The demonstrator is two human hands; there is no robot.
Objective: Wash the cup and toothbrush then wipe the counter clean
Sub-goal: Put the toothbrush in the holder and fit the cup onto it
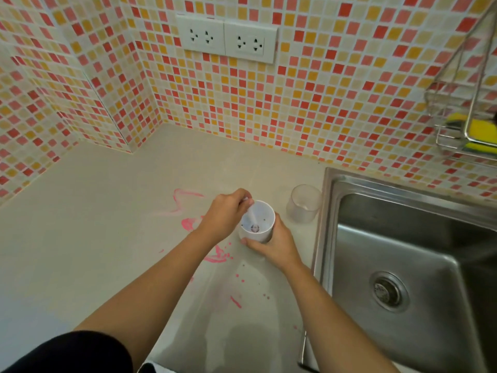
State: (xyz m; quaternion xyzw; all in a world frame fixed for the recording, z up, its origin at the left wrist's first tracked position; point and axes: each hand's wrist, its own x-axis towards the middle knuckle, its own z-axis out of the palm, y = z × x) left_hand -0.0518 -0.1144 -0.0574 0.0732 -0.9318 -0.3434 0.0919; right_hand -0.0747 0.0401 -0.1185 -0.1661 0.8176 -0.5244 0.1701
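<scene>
On the left, the pale tabletop is marked with pink smears and droplets that run toward the near edge. These are judged to be what the wiping step is meant for, and none of it looks wiped yet.

The left hand is curled, and the upper end of the toothbrush is pinched between its fingertips. The brush is held steeply, with its head down at the bottom of the white cup, probably so that the inside can be scrubbed or the brush lifted out. Which of the two cannot be told.

The cup stands upright on the tabletop among the pink spots and is gripped round its side by the right hand. That hold is judged to be there to steady the cup against the brush.

Just beyond the right hand, a translucent tumbler stands beside the rim of the steel sink. It lies between the cup and the basin, so it could be knocked if the cup is carried straight across. No tap and no running water are in view.

At the far right, a wire rack holding yellow sponges hangs on the tiled wall, within reach for the wiping.
</scene>
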